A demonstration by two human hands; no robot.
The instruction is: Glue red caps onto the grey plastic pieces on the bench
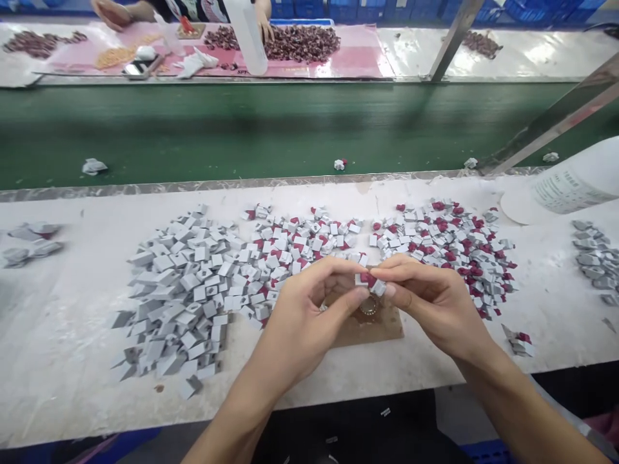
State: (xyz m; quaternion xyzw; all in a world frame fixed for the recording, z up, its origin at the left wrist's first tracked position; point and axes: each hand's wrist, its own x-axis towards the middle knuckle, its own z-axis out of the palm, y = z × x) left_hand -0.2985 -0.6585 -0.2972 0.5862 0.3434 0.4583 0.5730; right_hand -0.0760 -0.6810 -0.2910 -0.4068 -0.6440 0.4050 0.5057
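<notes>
Between the fingertips of both hands is a small grey-and-dark-red plastic piece [368, 280]. My left hand [314, 316] pinches its left side with thumb and forefinger. On its right side, the thumb and fingers of my right hand [430, 299] close on it. Just below the piece lies a brown board [382, 331] with a round metal ring [368, 306] on it. To the left spreads a heap of grey blocks [178, 290]. Behind my hands are grey-and-red pieces [309, 238], and another heap of grey-and-red pieces [445, 238] lies at the right.
A white bottle [570, 183] lies tilted at the right, near some grey parts [594, 254]. Beyond the table edge runs a green belt [217, 129] carrying a few crumpled bits. Metal posts [454, 42] rise beyond. Across the belt, a person's hands [264, 22] are near brown parts [304, 45].
</notes>
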